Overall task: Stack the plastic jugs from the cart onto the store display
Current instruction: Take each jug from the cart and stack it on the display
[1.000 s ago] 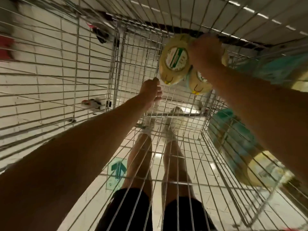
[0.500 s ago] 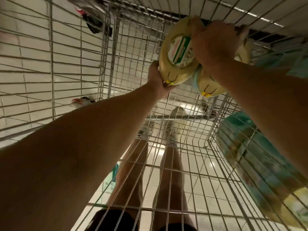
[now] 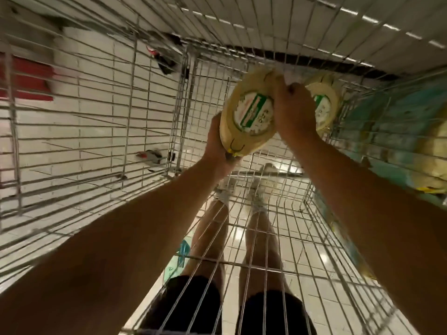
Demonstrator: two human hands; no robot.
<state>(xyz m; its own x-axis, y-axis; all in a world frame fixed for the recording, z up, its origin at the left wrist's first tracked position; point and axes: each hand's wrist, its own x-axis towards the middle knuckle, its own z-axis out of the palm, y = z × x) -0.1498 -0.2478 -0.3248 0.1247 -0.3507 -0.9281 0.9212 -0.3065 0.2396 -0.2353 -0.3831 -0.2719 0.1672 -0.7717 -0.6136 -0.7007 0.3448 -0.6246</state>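
In the upper right of the frame, above the wire cart (image 3: 154, 97), the right hand (image 3: 294, 110) is gripping two jugs (image 3: 249, 114) by their tops, its fingers closed between them; the left hand (image 3: 216, 143) is cupping the nearer jug's base. The lift-out appears under way; carrying them to the display, unseen here, likely comes next.

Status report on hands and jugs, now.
Left hand cupping near jug from below. Right hand gripping between both jugs; second jug behind. Cart wire all around.
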